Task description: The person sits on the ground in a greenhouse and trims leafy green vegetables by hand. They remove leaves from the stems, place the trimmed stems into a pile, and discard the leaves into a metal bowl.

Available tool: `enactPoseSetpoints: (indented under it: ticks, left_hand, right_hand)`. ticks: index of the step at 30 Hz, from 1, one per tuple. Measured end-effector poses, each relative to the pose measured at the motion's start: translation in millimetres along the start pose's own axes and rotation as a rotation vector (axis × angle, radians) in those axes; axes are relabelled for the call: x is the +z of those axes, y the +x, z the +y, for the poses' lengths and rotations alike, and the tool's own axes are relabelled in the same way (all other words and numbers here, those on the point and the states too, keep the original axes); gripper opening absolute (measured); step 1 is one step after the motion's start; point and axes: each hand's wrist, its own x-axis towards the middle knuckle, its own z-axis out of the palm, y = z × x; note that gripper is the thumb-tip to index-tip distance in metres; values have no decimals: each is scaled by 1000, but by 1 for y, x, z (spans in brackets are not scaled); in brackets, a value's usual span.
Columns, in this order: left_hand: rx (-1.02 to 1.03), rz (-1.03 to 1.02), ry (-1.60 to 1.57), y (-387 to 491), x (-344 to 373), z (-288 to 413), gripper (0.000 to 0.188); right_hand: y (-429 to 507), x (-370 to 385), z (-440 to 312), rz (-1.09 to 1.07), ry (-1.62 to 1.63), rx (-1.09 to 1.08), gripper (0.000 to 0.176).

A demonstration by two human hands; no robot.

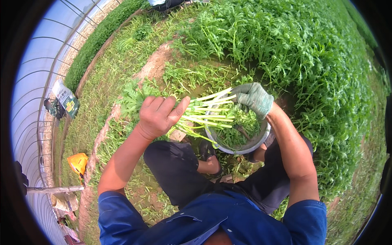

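My bare left hand point(162, 114) is closed around a bunch of leafy greens with pale cut stems point(211, 117). The leaves point(134, 95) point left and the stem ends point right. A knitted grey-green glove covers my right hand point(252, 98), whose curled fingers meet the ends of the uppermost stems. Whether they pinch a stem is hidden. Below the stems, between my feet, stands a grey bucket point(252, 148) holding loose green leaves and trimmings point(235, 131). The stems partly cover its left rim.
Dense uncut greens point(291, 46) grow ahead and to the right. Cut stalks litter the soil on the left, where another bunch point(127, 44) lies. An orange bag point(78, 163), a printed sack point(65, 98) and a wooden post point(55, 189) are near the greenhouse's plastic wall point(35, 73). Another person point(165, 4) is at the top.
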Motion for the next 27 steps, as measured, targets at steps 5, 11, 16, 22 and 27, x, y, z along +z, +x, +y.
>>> enactPoseSetpoints:
  ticks: [5, 11, 16, 22, 27]
  left_hand:
    - [-103, -33, -3, -5, -8, -6, 45]
    - [-100, -4, 34, -4, -5, -7, 44]
    - [-39, -3, 30, 2, 8, 8, 42]
    - [-153, -73, 18, -4, 19, 7, 42]
    - [-319, -103, 46, -21, 22, -3, 47]
  right_hand:
    - [-1, -20, -4, 337, 52, 81, 19]
    - [-14, 14, 9, -140, 282, 81, 51]
    - [-11, 49, 19, -4, 436, 76, 40]
    - [-6, 24, 13, 184, 240, 147, 19]
    - [-3, -1, 13, 466, 432, 45, 19]
